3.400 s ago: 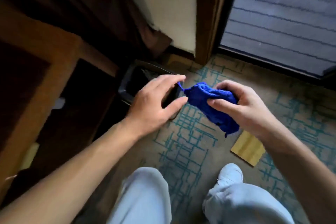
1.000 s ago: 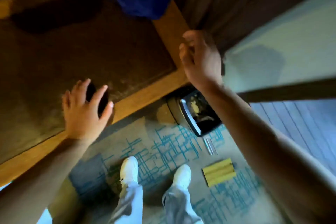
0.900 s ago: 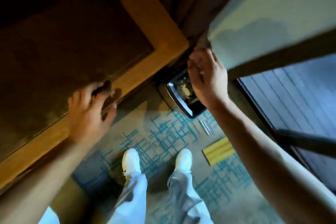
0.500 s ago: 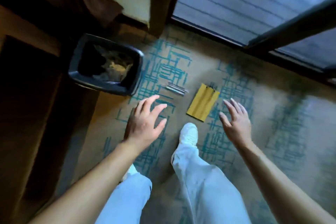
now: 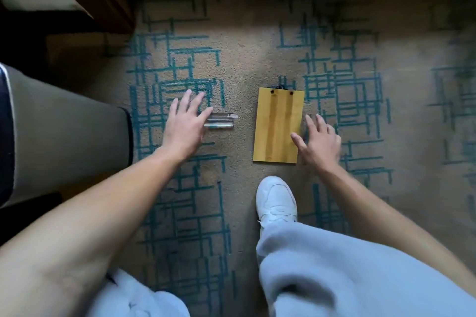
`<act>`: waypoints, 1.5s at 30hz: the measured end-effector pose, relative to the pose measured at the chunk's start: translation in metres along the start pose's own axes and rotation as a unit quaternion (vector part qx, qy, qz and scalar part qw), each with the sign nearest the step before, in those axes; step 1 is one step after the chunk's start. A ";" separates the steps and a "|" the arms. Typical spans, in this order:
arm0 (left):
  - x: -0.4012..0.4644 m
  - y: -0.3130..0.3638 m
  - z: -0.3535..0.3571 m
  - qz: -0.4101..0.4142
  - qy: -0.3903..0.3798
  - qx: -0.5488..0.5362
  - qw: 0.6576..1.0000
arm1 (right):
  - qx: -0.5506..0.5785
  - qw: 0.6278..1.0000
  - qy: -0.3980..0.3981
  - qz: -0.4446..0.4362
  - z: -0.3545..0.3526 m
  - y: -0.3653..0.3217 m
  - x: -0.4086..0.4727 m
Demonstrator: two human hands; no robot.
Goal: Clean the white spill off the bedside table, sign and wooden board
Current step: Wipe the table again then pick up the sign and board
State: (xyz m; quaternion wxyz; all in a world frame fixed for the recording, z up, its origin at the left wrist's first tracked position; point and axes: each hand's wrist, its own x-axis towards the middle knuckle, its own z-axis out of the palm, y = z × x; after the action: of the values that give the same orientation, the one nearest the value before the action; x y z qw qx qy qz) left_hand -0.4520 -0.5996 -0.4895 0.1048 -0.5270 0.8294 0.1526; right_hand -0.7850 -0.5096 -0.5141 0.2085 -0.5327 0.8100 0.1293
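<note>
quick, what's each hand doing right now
Left hand: open, empty, over the clear sign.
Right hand: open, empty, at the wooden board edge.

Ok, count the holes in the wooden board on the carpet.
2. Both are at the far edge of the wooden board: one near its left corner, one near its right corner. The right hand hides a little of its right edge.

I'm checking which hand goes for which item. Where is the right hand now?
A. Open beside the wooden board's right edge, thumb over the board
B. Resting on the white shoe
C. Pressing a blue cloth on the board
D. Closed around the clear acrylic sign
A: the right hand is spread open at the right edge of the wooden board, holding nothing.
</note>
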 end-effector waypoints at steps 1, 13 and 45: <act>0.007 0.001 0.005 0.005 0.006 -0.001 1.000 | 0.005 1.000 0.014 0.012 0.006 -0.001 0.005; 0.022 -0.001 0.003 0.063 0.076 -0.050 0.994 | 0.330 0.937 0.040 0.110 0.012 -0.019 0.036; -0.275 -0.052 -0.466 -0.142 0.310 -0.211 0.916 | 0.505 0.839 0.023 -0.201 -0.524 -0.207 -0.256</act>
State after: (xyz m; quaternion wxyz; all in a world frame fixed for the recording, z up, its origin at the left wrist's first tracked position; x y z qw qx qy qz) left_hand -0.2946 -0.5584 0.0292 -0.2504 -0.6698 0.6856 0.1366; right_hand -0.6117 -0.6109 0.0712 0.4510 -0.5074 0.6429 -0.3546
